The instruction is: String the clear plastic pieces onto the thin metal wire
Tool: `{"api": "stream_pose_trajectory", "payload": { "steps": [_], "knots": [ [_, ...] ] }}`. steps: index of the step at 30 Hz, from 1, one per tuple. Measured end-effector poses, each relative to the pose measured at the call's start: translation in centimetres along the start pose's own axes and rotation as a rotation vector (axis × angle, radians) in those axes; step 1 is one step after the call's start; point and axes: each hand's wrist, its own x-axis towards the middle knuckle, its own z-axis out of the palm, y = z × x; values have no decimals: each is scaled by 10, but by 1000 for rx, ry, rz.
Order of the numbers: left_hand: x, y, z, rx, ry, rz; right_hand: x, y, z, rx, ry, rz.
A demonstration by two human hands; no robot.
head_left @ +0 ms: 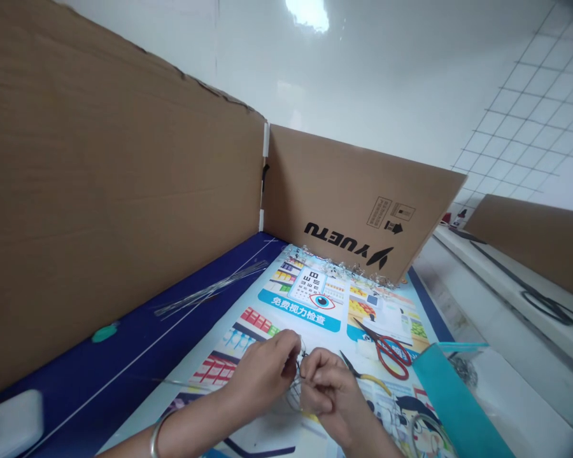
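My left hand (267, 369) and my right hand (332, 391) meet at the lower middle of the head view, fingers curled and pinching. Thin wire (293, 391) shows between and below them, with small dark bits on it near the fingertips. The fingertips of both hands partly hide the piece. Just right of my right hand lie pliers with yellow handles (373, 380). Past those are scissors with red handles (394, 356). All of it rests on a printed mat (277, 318).
Cardboard walls (124, 191) stand left and behind. Small wire pieces (334, 270) line the back wall's foot. Straight wires (210, 289) lie on the blue surface at left, near a green object (104, 333) and white case (12, 423). A teal-edged box (458, 394) stands right.
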Motion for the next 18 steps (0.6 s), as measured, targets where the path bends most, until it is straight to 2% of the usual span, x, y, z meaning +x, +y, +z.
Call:
{"api": "stream_pose_trajectory", "payload": {
  "steps": [5, 9, 11, 18],
  "knots": [
    [-3, 3, -3, -52, -17, 52, -2, 5, -3, -76, -7, 76],
    [-3, 2, -6, -104, -4, 127, -1, 4, -1, -18, 47, -33],
    [-3, 1, -6, -116, 5, 142, 0, 3, 1, -20, 50, -38],
    [1, -8, -3, -158, 53, 126, -5, 1, 5, -243, -53, 156]
  ]
}}
